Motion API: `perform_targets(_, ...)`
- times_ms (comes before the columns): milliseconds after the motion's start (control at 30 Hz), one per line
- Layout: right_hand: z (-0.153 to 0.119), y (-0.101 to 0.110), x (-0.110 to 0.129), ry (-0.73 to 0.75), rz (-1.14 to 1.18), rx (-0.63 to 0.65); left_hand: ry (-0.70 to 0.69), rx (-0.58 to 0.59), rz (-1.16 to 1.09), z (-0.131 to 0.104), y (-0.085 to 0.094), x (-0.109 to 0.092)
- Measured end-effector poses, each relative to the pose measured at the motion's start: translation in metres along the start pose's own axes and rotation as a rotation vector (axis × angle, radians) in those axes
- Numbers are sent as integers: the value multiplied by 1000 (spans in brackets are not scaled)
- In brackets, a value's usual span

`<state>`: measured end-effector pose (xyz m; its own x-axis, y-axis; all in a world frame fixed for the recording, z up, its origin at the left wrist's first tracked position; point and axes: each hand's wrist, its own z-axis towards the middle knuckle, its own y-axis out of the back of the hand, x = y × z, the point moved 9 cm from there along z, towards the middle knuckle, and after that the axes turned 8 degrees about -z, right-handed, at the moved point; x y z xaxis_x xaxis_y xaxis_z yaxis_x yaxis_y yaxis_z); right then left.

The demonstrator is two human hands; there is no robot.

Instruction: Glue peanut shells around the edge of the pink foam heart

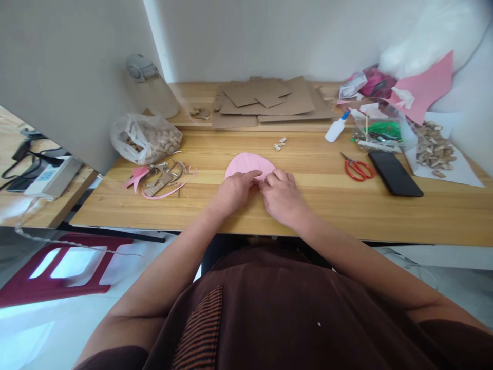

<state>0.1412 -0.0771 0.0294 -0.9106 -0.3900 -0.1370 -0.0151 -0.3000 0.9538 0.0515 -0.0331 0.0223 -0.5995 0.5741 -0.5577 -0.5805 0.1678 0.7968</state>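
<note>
Clear plastic bag [127,136] at L, full of tan, shell-like pcs [169,140]; clear pack [360,132] at R w/ green material [387,129], rest unclear. White squeeze bottle [334,131] w/ blue tip nearby. Round pink disc [246,162], thin & smooth, mid wood-grain table [346,218]; at its near edge, L hand [234,191] (index finger outstretched) & R hand [282,195] (fingers bent); can't tell if either pinches it. Brown cardboard [269,105] stacked at back, pale wall [269,36] behind.

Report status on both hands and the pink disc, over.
Left hand and right hand on near side of pink disc, exact hold unclear. Disc's far side uncovered. Small pale pieces beyond, not touching it.
</note>
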Motion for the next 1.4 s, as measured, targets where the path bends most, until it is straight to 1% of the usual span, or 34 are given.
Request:
perform_targets(133, -1, -1, 2, 18, -39, -5, -23, -63, -202, 1, 9, 2)
perform_targets(233, -2, -1, 3, 21, -60, -21, -35, -124, -223, 1, 13, 7)
perform_targets(300, -2, -2, 3, 21, -69, -31, -39, -134, -205, 2, 12, 8)
perform_targets(500, -2, -2, 1, 6, -55, -61, -46, -93, -154, 17, 8, 4)
perform_targets(700, -4, -2, -1, -6, -41, -82, -110, -27, -80, 28, -3, -1)
perform_targets(867, -4, -1, -2, -32, 13, -59, -181, -1, -67, 29, -4, -6)
perform_targets(1000, -5, 0, -3, -44, 36, -36, -171, 10, -66, 28, -3, -7)
perform_targets(1067, -5, 2, -4, -43, 43, -46, -161, 7, -69, 27, -3, -5)
perform_targets(1167, -5, 5, -4, -46, 68, -74, -186, 4, -72, 26, -3, -6)
perform_targets(1300, -6, 4, -6, -61, 117, -107, -232, 24, -20, 26, -4, -12)
perform_targets(1400, -6, 3, -10, -76, 164, -145, -236, 43, -1, 27, -4, -14)
